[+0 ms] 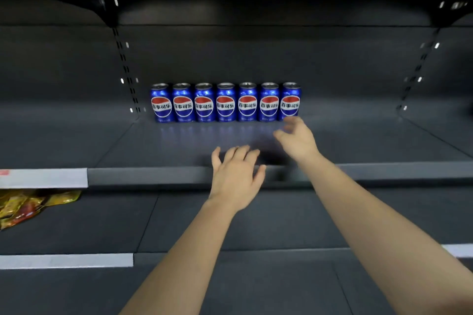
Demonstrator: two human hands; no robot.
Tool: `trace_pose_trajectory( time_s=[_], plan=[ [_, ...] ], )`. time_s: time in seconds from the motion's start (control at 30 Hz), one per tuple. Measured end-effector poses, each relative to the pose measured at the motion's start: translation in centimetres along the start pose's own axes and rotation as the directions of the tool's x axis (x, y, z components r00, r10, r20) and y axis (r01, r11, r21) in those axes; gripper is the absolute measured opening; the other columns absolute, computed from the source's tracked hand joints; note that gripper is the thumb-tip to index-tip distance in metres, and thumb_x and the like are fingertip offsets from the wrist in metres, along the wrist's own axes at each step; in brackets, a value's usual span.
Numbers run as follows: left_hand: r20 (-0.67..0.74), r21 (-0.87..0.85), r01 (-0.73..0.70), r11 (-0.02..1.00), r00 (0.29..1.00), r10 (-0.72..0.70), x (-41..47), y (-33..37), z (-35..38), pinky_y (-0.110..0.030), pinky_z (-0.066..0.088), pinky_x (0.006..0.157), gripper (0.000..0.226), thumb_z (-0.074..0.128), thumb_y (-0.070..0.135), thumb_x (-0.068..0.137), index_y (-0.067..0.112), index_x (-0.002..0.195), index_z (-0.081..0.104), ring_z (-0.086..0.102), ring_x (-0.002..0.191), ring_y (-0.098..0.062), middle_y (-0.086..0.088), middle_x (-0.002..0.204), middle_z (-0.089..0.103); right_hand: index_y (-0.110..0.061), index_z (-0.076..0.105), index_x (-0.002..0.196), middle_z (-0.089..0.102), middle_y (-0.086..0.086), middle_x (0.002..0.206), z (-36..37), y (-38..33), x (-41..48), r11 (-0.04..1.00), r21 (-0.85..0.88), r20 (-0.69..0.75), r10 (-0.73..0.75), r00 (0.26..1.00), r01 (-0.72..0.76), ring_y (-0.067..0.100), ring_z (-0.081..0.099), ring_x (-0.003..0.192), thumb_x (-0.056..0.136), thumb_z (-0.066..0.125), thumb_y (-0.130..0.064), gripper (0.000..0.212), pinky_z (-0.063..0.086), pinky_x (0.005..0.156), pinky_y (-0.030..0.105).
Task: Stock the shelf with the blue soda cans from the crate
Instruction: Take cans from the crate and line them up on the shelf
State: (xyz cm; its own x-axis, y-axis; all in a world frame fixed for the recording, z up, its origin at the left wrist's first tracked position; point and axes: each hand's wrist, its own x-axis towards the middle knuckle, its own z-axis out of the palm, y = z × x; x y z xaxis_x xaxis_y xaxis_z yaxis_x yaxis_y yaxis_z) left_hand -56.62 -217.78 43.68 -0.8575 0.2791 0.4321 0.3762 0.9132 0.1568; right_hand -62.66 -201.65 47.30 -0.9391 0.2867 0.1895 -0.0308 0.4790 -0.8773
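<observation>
- Blue soda cans (226, 102) — seven of them — are standing upright in one row at the back of the shelf (358, 140), sides touching or nearly so, logos facing me.
- My right hand (298, 139) is hovering just in front of the rightmost can (291, 101), fingers spread and loosely bent, gripping nothing. The fingertips are blurred, so I cannot tell whether they are brushing the can's base.
- My left hand (236, 179) is hanging over the shelf's front lip (153, 175), palm down, fingers splayed wide, also holding nothing.
- The crate is not showing anywhere in view. With both hands empty, I am judging that the step in hand is going for another can.
- To do that well, I am wanting to lift my hands clear of the row without clipping the end can — a knock there could tip it into its neighbours.
- The next can should be going down just right of the rightmost one, upright, logo forward, tight to the line, where bare shelf is waiting.
- Yellow snack packets (30, 206) are lying on the lower shelf at far left, below a white label strip (43, 178), well apart from my work.
</observation>
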Motion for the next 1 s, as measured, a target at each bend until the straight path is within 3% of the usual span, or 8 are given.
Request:
trace_pose_trajectory(
  time_s=[0.13, 0.27, 0.37, 0.43, 0.5, 0.57, 0.73, 1.0],
  plan=[
    [-0.011, -0.029, -0.056, 0.998, 0.998, 0.056, -4.7, -2.9, -1.4, -0.049, 0.003, 0.115, 0.045, 0.038, 0.042, 0.098, 0.024, 0.139, 0.046, 0.031, 0.138, -0.017, 0.001, 0.149, 0.040, -0.019, 0.063, 0.101, 0.070, 0.005, 0.094, 2.5, -1.8, -6.0, 0.961, 0.276, 0.030, -0.042, 0.999, 0.032, 0.021, 0.069, 0.090, 0.088, 0.059, -0.012, 0.015, 0.055, 0.089, 0.037],
    [0.055, 0.018, -0.115, 0.993, 0.992, 0.114, -9.9, -7.1, -1.9, -0.048, 0.004, 0.115, 0.047, 0.038, 0.040, 0.098, 0.020, 0.140, 0.045, 0.029, 0.139, -0.019, -0.001, 0.149, 0.039, -0.013, 0.062, 0.096, 0.068, 0.009, 0.090, 6.2, -1.7, -11.9, 0.919, 0.394, 0.123, -0.040, 0.992, -0.012, 0.021, 0.072, 0.080, 0.092, 0.054, -0.006, 0.012, 0.057, 0.074, 0.030],
    [0.153, 0.018, -0.068, 0.997, 0.986, 0.065, -14.4, -10.4, -1.6, -0.048, 0.003, 0.116, 0.048, 0.035, 0.040, 0.099, 0.020, 0.143, 0.040, 0.027, 0.141, -0.018, -0.001, 0.151, 0.035, -0.018, 0.065, 0.097, 0.070, 0.006, 0.091, 9.7, 1.0, -16.2, 0.973, 0.227, 0.195, 0.007, 0.981, -0.052, 0.018, 0.071, 0.081, 0.091, 0.060, -0.014, 0.009, 0.057, 0.078, 0.033],
    [0.221, 0.015, -0.031, 0.999, 0.975, 0.027, -17.1, -12.3, -1.1, -0.047, 0.002, 0.116, 0.048, 0.034, 0.040, 0.100, 0.021, 0.143, 0.039, 0.026, 0.141, -0.017, 0.000, 0.151, 0.035, -0.021, 0.066, 0.104, 0.070, 0.000, 0.094, 11.4, 3.3, -18.9, 0.997, 0.005, 0.233, 0.076, 0.969, -0.080, 0.015, 0.067, 0.085, 0.089, 0.064, -0.022, 0.016, 0.055, 0.076, 0.023],
    [0.287, 0.020, 0.007, 1.000, 0.958, -0.013, -19.7, -14.1, -0.4, -0.047, 0.001, 0.116, 0.048, 0.033, 0.041, 0.100, 0.021, 0.143, 0.039, 0.026, 0.140, -0.017, 0.001, 0.151, 0.034, -0.020, 0.065, 0.114, 0.069, -0.001, 0.098, 12.9, 5.6, -21.6, 0.977, -0.168, 0.278, 0.174, 0.945, -0.131, 0.013, 0.063, 0.093, 0.088, 0.065, -0.025, 0.027, 0.045, 0.072, 0.015],
    [0.359, 0.034, 0.049, 0.998, 0.931, -0.058, -22.1, -15.7, 0.5, -0.048, 0.001, 0.116, 0.048, 0.032, 0.041, 0.100, 0.022, 0.144, 0.038, 0.027, 0.140, -0.018, 0.002, 0.151, 0.034, -0.018, 0.062, 0.121, 0.068, 0.000, 0.103, 14.1, 7.8, -23.7, 0.945, -0.277, 0.315, 0.259, 0.913, -0.173, 0.015, 0.062, 0.101, 0.088, 0.065, -0.025, 0.034, 0.039, 0.078, 0.016],
    [0.456, 0.080, 0.109, 0.991, 0.880, -0.134, -26.2, -17.9, 2.6, -0.048, 0.004, 0.116, 0.048, 0.031, 0.042, 0.100, 0.023, 0.143, 0.038, 0.031, 0.137, -0.017, 0.003, 0.148, 0.038, -0.016, 0.059, 0.128, 0.065, 0.000, 0.111, 16.0, 11.3, -26.7, 0.881, -0.408, 0.348, 0.392, 0.852, -0.238, 0.019, 0.059, 0.111, 0.088, 0.063, -0.030, 0.043, 0.038, 0.084, 0.017],
    [0.571, 0.110, 0.162, 0.981, 0.797, -0.196, -32.0, -18.6, 6.8, -0.049, 0.006, 0.117, 0.048, 0.030, 0.042, 0.100, 0.024, 0.144, 0.037, 0.032, 0.136, -0.017, 0.003, 0.148, 0.038, -0.016, 0.054, 0.133, 0.061, 0.004, 0.126, 18.4, 16.7, -31.3, 0.841, -0.454, 0.449, 0.502, 0.739, -0.296, 0.021, 0.058, 0.114, 0.086, 0.069, -0.032, 0.052, 0.043, 0.089, 0.024]
  ],
)
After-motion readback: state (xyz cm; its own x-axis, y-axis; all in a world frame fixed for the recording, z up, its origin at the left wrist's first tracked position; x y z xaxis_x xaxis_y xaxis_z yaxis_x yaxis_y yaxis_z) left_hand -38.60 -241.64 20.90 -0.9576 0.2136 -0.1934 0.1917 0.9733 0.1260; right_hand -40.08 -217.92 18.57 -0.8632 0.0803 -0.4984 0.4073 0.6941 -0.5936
